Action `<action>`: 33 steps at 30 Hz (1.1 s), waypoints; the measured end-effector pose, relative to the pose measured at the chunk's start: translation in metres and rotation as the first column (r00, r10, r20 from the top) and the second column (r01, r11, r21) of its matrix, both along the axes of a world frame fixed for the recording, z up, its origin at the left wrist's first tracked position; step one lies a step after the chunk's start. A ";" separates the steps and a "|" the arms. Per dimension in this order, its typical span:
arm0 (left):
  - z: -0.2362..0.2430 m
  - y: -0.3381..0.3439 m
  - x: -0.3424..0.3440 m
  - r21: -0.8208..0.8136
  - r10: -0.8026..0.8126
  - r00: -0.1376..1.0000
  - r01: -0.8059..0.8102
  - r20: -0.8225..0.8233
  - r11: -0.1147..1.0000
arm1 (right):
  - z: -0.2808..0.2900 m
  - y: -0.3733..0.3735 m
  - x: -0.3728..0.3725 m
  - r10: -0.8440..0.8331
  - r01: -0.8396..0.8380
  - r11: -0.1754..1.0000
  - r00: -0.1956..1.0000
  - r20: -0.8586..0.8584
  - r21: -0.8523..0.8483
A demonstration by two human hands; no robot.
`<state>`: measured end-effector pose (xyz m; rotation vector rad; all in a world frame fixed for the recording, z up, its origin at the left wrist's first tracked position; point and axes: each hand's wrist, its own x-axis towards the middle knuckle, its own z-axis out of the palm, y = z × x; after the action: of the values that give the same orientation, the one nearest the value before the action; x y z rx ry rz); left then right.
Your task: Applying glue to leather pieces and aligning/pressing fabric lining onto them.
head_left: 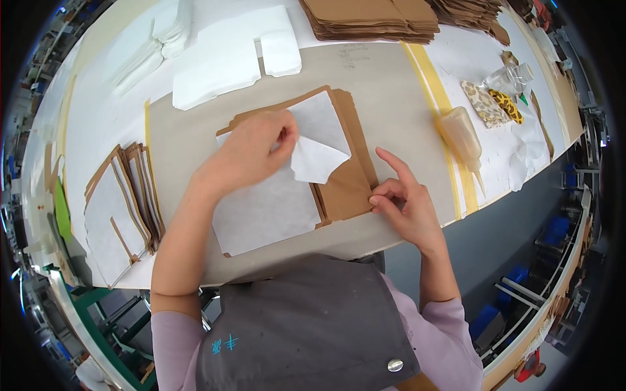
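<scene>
A white sheet point(267, 208) lies over flat brown leather-like panels point(352, 186) on the table in front of me. My left hand point(251, 150) reaches over the sheet, its fingers closed in a pinch at the lifted, folded-back part of it. Brown surface shows below that fold. At the panel's lower right corner, my right hand point(409, 212) pinches the brown edge between thumb and fingers, with the index finger raised. How the sheet and panels are joined underneath is hidden.
White cut pieces point(228, 65) are stacked at the far left, brown panels point(372, 19) at the far middle. Brown-edged white pieces point(117, 215) stand at the left. To the right lie a nozzle bottle point(462, 133), a clear jar point(510, 78) and a spotted pouch point(484, 104).
</scene>
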<state>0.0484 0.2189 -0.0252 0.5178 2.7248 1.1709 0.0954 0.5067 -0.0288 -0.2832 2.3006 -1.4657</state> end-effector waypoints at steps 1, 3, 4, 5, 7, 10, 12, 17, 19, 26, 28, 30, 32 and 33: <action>0.000 -0.005 -0.007 -0.012 0.009 1.000 -0.009 0.029 1.000 | 0.000 0.000 0.000 -0.006 0.006 1.000 1.000 0.008 0.003; -0.002 -0.016 -0.020 -0.023 0.039 0.998 -0.038 0.046 0.999 | 0.001 0.001 0.001 0.008 -0.008 1.000 1.000 0.011 0.009; -0.003 -0.022 -0.026 -0.057 0.066 0.997 -0.064 0.034 0.996 | 0.002 0.002 0.001 0.014 -0.014 1.000 1.000 0.014 0.016; -0.003 -0.027 -0.029 -0.090 0.095 0.995 -0.093 0.022 0.992 | 0.004 0.007 -0.002 0.023 -0.024 1.000 1.000 0.014 0.018; 0.006 -0.028 -0.035 -0.067 0.068 0.996 -0.064 0.064 0.996 | 0.011 0.024 -0.011 0.164 -0.163 0.986 0.959 0.233 -0.027; 0.018 -0.017 -0.036 0.028 -0.025 0.996 0.023 0.090 0.999 | 0.007 0.031 -0.029 -0.007 0.000 0.970 1.000 -0.027 -0.244; 0.019 -0.005 -0.035 0.099 -0.084 0.994 0.077 0.072 0.992 | 0.016 0.019 -0.051 0.049 -0.076 0.993 0.960 -0.276 -0.088; 0.026 0.020 -0.026 0.246 -0.198 0.957 0.144 0.213 0.959 | 0.022 -0.038 -0.088 0.333 -0.327 0.941 0.861 -0.385 0.083; 0.017 0.021 -0.020 0.264 -0.177 0.961 0.118 0.212 0.957 | 0.010 -0.042 -0.093 0.426 -0.416 0.905 0.894 -0.142 0.095; -0.048 0.009 0.016 0.255 -0.025 0.987 0.065 -0.158 0.965 | -0.003 -0.021 -0.065 0.096 -0.065 0.947 0.992 0.084 -0.313; -0.053 0.008 0.018 0.186 -0.076 0.954 0.134 -0.289 0.973 | -0.003 -0.017 -0.052 0.064 -0.063 0.964 0.998 -0.004 -0.260; -0.053 0.007 0.020 0.152 -0.107 0.959 0.151 -0.263 0.977 | -0.006 -0.014 -0.043 0.059 -0.070 0.965 0.997 -0.052 -0.254; -0.049 0.006 0.021 0.203 -0.086 0.972 0.132 -0.220 0.970 | -0.008 -0.013 -0.038 0.040 -0.069 0.967 0.992 -0.123 -0.247; -0.047 0.006 0.021 0.247 -0.067 0.982 0.111 -0.178 0.963 | -0.008 -0.015 -0.036 0.038 -0.067 0.967 0.992 -0.122 -0.245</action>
<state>0.0698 0.2246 -0.0725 0.7984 2.6638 1.5303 0.0592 0.4922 -0.0365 -0.5098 2.1754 -1.7541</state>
